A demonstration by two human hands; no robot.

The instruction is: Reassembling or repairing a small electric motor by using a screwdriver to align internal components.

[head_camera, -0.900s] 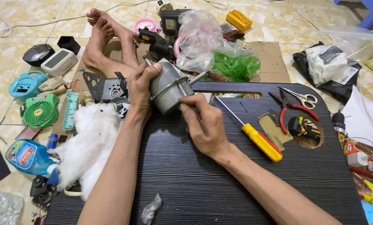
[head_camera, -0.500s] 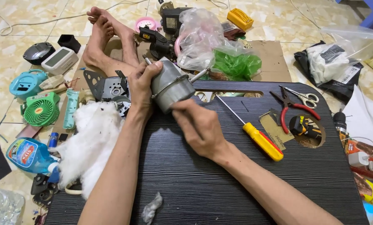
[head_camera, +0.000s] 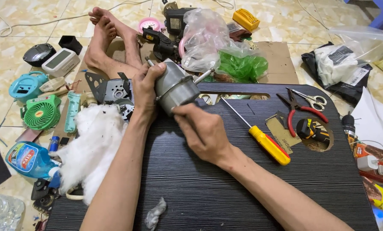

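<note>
Pretty cramped from where I'm watching: white stuffing (head_camera: 93,149) sits just left of my fingers, screwdriver (head_camera: 260,137) off to the right, bare black board (head_camera: 243,188) below. Left hand (head_camera: 145,92) wraps the grey motor (head_camera: 176,87) above the board's far edge, shaft (head_camera: 203,76) pointing up-right. Right hand (head_camera: 202,130) curls under it, fingertips pinched against the casing.

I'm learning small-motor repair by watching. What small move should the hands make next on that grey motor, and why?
Probably turn the motor a little in the left hand so the right hand's fingertips reach a fresh patch of casing. The left hand grips it above the black board, and the right hand presses its lower edge, with the screwdriver lying unused.
</note>
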